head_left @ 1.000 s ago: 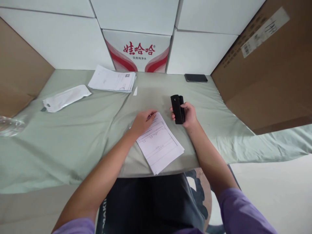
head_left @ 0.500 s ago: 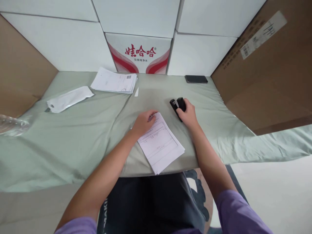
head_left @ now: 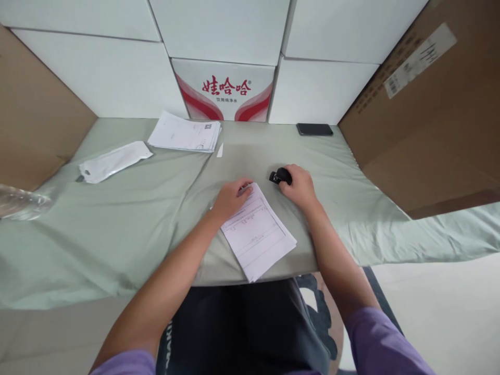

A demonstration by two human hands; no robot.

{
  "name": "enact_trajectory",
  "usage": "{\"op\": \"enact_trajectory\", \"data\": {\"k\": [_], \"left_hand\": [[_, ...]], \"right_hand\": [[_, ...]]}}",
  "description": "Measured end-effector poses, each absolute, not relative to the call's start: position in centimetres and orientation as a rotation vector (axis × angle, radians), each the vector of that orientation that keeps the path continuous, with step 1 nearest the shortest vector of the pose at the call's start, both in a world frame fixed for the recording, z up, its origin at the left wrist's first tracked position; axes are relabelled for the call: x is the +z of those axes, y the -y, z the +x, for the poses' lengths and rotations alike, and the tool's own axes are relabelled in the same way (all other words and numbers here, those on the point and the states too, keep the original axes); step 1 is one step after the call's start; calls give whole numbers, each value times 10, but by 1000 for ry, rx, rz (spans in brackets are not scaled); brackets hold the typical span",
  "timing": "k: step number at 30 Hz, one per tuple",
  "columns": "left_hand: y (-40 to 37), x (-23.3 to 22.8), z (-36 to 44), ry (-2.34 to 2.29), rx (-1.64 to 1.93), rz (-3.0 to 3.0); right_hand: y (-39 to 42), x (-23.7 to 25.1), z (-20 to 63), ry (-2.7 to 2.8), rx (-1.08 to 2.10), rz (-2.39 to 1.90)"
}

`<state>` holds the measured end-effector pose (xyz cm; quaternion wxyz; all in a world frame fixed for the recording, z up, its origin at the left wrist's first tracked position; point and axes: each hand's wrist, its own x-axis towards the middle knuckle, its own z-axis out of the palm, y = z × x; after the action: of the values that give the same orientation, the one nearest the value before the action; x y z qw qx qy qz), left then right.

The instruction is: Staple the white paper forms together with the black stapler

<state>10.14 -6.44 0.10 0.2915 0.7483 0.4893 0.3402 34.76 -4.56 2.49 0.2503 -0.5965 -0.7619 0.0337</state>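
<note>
A small stack of printed papers [head_left: 260, 234] lies slanted at the table's front edge. My left hand [head_left: 231, 199] grips its upper left corner, thumb on top and fingers curled at the far edge. To the right of the stack, my right hand [head_left: 300, 185] is closed around a black stapler [head_left: 281, 176], whose front end points left. The stapler is apart from the papers, and my palm hides its rear part.
Another paper stack [head_left: 183, 133] lies at the back left, beside a white packet [head_left: 115, 161] and a small paper scrap [head_left: 220, 151]. A phone [head_left: 314, 129] lies at the back right. White boxes [head_left: 222, 88] wall the back; a large brown carton [head_left: 429, 130] stands right. A clear plastic bottle [head_left: 23, 202] is far left.
The stapler has turned in my right hand, its front end now pointing more to the left and its jaws looking closer together. My left hand stays on the papers.
</note>
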Motion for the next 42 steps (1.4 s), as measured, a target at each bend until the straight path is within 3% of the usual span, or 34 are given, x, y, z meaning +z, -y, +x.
{"op": "enact_trajectory", "data": {"k": [42], "left_hand": [[67,2,108,-1400,821,2084]], "right_hand": [[60,21,316,2277,192,-1428]]}}
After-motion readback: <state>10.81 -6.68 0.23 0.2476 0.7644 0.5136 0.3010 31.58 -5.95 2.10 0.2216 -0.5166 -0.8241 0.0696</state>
